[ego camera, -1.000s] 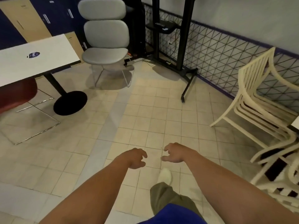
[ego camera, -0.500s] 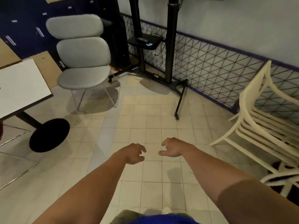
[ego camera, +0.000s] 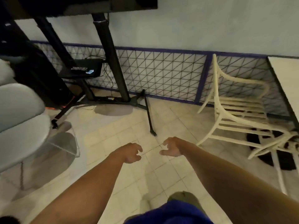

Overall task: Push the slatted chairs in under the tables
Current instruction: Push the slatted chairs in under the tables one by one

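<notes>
One cream slatted chair (ego camera: 229, 117) stands at the right against the mesh-panelled wall, just beside the white table (ego camera: 286, 75). Both forearms reach forward over the tiled floor (ego camera: 129, 126), the left hand (ego camera: 131, 152) and right hand (ego camera: 171, 147) near each other, fingers loosely curled, holding nothing, not touching the chair. A grey chair (ego camera: 21, 113) sits far left.

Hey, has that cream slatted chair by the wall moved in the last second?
No. The slatted chair keeps its back post beside the purple upright of the mesh wall panel; only the camera has swung toward it.
</notes>
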Demonstrator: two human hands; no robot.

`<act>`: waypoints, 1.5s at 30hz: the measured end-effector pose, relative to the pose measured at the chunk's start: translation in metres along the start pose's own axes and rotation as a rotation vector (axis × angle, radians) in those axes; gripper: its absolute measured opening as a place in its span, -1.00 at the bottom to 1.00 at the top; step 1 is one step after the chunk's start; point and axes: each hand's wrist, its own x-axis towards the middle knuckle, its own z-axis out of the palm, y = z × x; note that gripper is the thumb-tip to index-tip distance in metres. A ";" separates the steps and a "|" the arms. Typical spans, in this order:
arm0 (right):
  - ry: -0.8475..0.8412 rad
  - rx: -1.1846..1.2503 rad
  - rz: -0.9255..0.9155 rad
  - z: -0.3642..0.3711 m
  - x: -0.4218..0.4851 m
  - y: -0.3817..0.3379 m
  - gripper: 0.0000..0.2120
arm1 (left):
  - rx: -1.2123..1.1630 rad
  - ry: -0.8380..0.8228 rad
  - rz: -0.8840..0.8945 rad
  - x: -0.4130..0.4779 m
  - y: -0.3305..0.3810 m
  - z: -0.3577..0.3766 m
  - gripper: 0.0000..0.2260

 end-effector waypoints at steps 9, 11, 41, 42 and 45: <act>0.150 0.160 0.176 -0.077 0.084 0.027 -0.24 | 0.157 -0.097 0.179 0.126 0.015 -0.119 -0.56; 0.163 0.176 0.178 -0.097 0.103 0.039 -0.26 | 0.191 -0.103 0.195 0.152 0.022 -0.141 -0.57; 0.662 0.917 0.854 -0.357 0.248 0.341 -0.35 | 1.062 -0.281 1.066 0.592 0.493 -0.383 -0.46; 0.643 0.940 0.873 -0.354 0.254 0.342 -0.34 | 1.093 -0.311 1.081 0.602 0.494 -0.381 -0.44; 0.563 1.015 0.932 -0.344 0.273 0.342 -0.34 | 1.245 -0.367 1.134 0.635 0.497 -0.380 -0.46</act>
